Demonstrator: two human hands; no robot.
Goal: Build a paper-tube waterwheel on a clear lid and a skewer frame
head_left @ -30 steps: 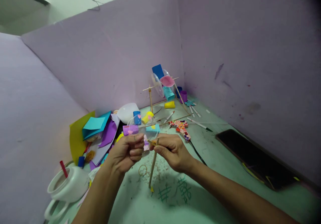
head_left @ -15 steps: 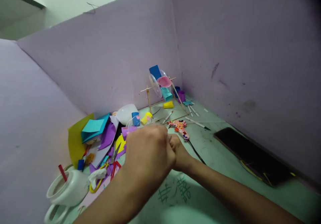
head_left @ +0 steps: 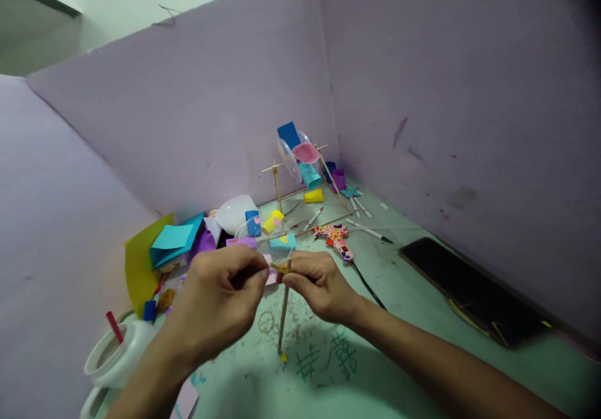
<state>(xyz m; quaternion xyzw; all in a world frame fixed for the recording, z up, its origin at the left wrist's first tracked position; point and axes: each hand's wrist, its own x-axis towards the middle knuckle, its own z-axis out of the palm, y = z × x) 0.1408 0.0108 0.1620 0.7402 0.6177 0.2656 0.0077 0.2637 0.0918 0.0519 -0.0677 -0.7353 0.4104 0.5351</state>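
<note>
My right hand [head_left: 319, 284] was curled, thumb and forefinger pinching a thin, pale wooden stick [head_left: 283, 309] just under its top end. The wrist was bent inward and the forearm ran off to the lower right. The stick stood nearly upright with its foot on the pale green tabletop [head_left: 413, 344].

My left hand [head_left: 220, 294] came in from the other side of the stick with its back to me. Its fingers were folded, and thumb and forefinger were pressed together on the small yellow wrap [head_left: 280, 268] at the stick's top. Exactly how much they gripped I could not tell.

Just behind the stick's top was a clear plastic wheel with coloured paper cups [head_left: 265, 237]. A thin rubber-band loop [head_left: 266, 322] lay on the table left of the stick's foot, and green scribbled marks [head_left: 331, 356] lay to its right. Far left of the stick stood a white ceramic jug [head_left: 117, 356], and well to the right lay a flat black tablet [head_left: 474, 294].
</note>
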